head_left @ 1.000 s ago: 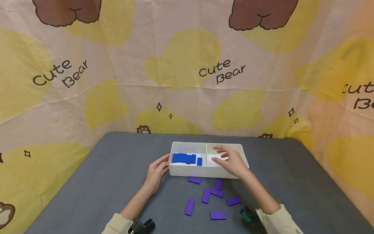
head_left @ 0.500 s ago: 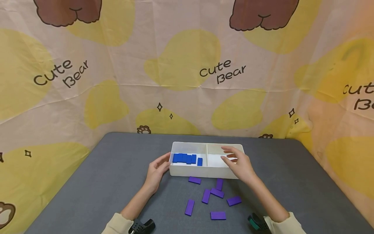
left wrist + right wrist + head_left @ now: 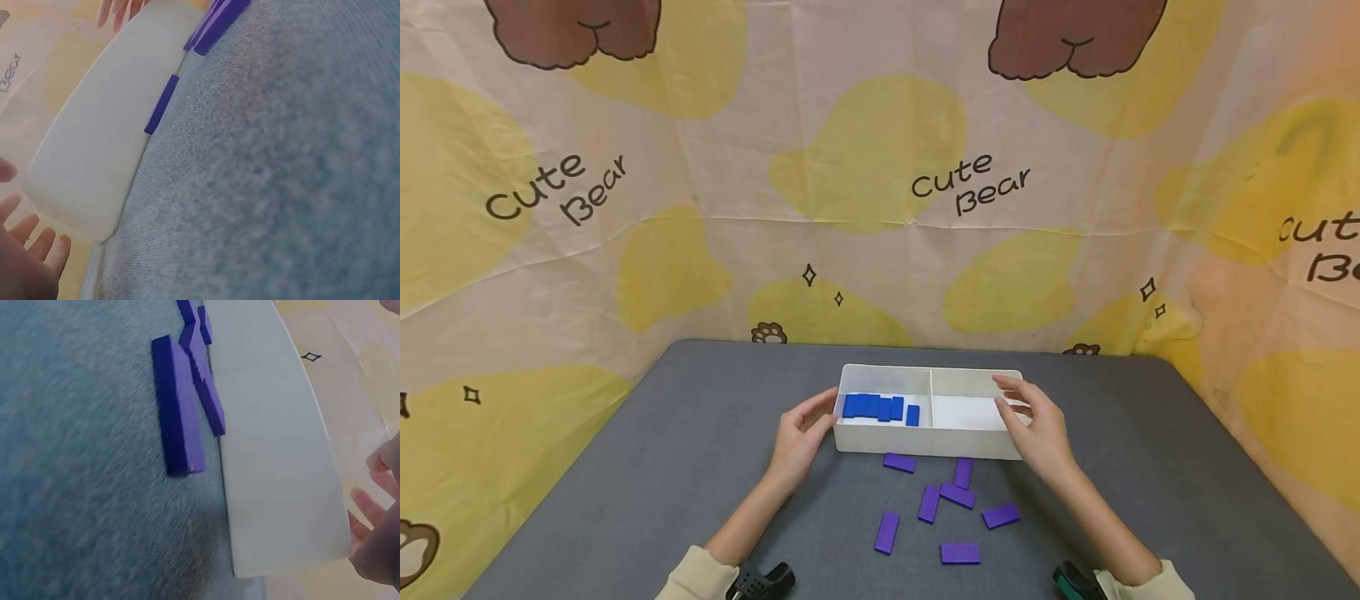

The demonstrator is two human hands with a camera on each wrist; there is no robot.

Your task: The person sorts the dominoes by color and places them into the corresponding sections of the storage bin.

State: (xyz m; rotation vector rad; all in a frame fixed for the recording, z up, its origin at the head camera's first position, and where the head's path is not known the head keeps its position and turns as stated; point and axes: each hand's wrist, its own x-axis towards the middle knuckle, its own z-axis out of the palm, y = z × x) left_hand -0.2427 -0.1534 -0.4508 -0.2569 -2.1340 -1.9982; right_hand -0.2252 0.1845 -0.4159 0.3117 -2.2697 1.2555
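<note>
A white two-compartment box (image 3: pixel 917 440) stands on the grey table. Several blue blocks (image 3: pixel 871 406) lie in its left compartment, most of them side by side in a row. My left hand (image 3: pixel 796 448) rests at the box's left end, its fingers extended along the end wall. My right hand (image 3: pixel 1043 432) is at the box's right end, fingers loosely spread with nothing held; whether it touches the wall cannot be told. In the right wrist view a purple block (image 3: pixel 178 406) lies near the box's long wall (image 3: pixel 275 437).
Several purple blocks (image 3: pixel 960 553) are scattered on the table (image 3: pixel 760 375) in front of the box, between my forearms. One purple block (image 3: pixel 899 462) lies close to the box's front wall. A printed cloth (image 3: pixel 865 150) hangs behind the table.
My right hand has moved rightward, from over the right compartment to the box's right end. The left hand, the box and the blocks have stayed in place.
</note>
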